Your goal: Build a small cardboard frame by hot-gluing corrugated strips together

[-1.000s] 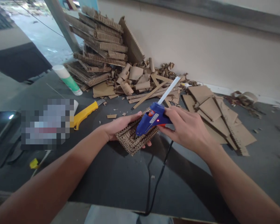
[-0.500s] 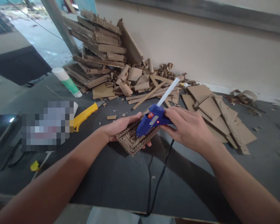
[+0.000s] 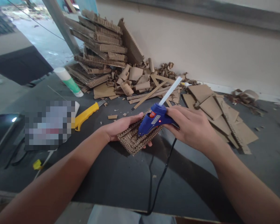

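Observation:
My left hand (image 3: 121, 127) holds a small corrugated cardboard box (image 3: 133, 143), thumb along its near upper edge and fingertips showing under its right side. In my right hand (image 3: 191, 124) is a blue hot glue gun (image 3: 151, 121), gripped by its handle. The nozzle points down into the open box, close to the inner surface; whether it touches cannot be made out. A white glue stick (image 3: 170, 91) juts from the gun's back, and a small red light glows on its side.
Stacked corrugated pieces (image 3: 107, 46) and paper scraps (image 3: 135, 77) lie at the back. Flat cardboard pieces (image 3: 214, 107) are on the right. A yellow cutter (image 3: 86, 115) and a white-green tube (image 3: 68, 82) lie left. The gun's black cord (image 3: 164, 171) crosses the dark table (image 3: 112, 186).
The glue gun's nozzle has shifted very slightly to the right within the box. Both hands keep their holds, and the whole view has moved a little.

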The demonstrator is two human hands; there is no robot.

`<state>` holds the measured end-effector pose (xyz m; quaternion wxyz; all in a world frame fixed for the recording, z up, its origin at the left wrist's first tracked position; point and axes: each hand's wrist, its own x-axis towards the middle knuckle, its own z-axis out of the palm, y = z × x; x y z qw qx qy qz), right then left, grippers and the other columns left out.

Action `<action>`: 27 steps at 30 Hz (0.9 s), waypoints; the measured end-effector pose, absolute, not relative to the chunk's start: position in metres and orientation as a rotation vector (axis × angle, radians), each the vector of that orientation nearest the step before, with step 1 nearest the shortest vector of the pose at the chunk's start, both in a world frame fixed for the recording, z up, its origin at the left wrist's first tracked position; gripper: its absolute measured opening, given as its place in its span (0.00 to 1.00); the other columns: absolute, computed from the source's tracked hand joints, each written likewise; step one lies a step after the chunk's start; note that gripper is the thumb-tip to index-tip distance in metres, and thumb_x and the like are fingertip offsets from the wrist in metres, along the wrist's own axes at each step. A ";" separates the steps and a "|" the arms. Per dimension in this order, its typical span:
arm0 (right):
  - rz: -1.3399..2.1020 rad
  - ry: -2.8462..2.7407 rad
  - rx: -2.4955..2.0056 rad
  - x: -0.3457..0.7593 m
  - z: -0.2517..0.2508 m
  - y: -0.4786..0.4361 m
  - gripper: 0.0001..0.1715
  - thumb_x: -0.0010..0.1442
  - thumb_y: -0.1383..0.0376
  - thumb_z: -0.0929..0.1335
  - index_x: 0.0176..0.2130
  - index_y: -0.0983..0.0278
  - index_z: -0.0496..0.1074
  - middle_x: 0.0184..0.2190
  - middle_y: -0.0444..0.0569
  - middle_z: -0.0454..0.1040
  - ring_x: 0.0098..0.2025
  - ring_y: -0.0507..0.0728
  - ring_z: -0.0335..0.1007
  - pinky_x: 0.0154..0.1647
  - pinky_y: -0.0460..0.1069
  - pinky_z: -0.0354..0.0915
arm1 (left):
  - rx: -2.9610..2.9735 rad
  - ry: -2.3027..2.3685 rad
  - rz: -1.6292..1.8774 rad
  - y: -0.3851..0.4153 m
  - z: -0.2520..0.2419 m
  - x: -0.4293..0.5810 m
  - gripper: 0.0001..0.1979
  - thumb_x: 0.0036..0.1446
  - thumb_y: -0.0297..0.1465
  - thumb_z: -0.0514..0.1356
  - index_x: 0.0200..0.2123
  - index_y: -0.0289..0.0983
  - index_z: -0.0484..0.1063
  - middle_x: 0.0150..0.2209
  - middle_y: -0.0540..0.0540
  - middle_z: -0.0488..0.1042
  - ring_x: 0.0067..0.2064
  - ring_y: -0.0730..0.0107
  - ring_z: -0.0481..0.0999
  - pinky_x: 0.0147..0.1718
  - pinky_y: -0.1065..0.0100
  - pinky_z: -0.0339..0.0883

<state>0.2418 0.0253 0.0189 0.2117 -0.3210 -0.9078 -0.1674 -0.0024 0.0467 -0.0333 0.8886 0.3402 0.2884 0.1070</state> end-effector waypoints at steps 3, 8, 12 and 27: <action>-0.467 -2.520 -0.878 0.244 0.020 0.027 0.07 0.70 0.62 0.63 0.43 0.63 0.67 0.39 0.52 0.79 0.35 0.56 0.75 0.30 0.48 0.64 | 0.704 0.590 0.218 0.047 -0.036 -0.003 0.36 0.69 0.52 0.41 0.56 0.29 0.71 0.35 0.34 0.83 0.36 0.55 0.83 0.45 0.54 0.75; -0.479 -2.512 -0.891 0.247 0.022 0.028 0.06 0.70 0.63 0.63 0.43 0.64 0.66 0.38 0.52 0.78 0.34 0.55 0.75 0.29 0.48 0.63 | 0.687 0.602 0.210 0.048 -0.037 -0.004 0.36 0.69 0.52 0.40 0.54 0.28 0.73 0.37 0.32 0.83 0.36 0.56 0.83 0.43 0.56 0.76; -0.462 -2.515 -0.897 0.248 0.024 0.029 0.07 0.70 0.62 0.63 0.44 0.64 0.67 0.38 0.52 0.78 0.35 0.55 0.74 0.29 0.48 0.63 | 0.683 0.609 0.225 0.047 -0.035 -0.004 0.36 0.69 0.51 0.40 0.52 0.28 0.74 0.39 0.32 0.83 0.38 0.56 0.84 0.40 0.59 0.76; -0.498 -2.505 -0.954 0.255 0.029 0.030 0.06 0.70 0.63 0.62 0.43 0.63 0.67 0.35 0.50 0.76 0.31 0.55 0.72 0.27 0.48 0.60 | 0.692 0.594 0.205 0.048 -0.033 -0.005 0.37 0.70 0.51 0.37 0.58 0.26 0.69 0.38 0.31 0.82 0.34 0.57 0.83 0.42 0.57 0.76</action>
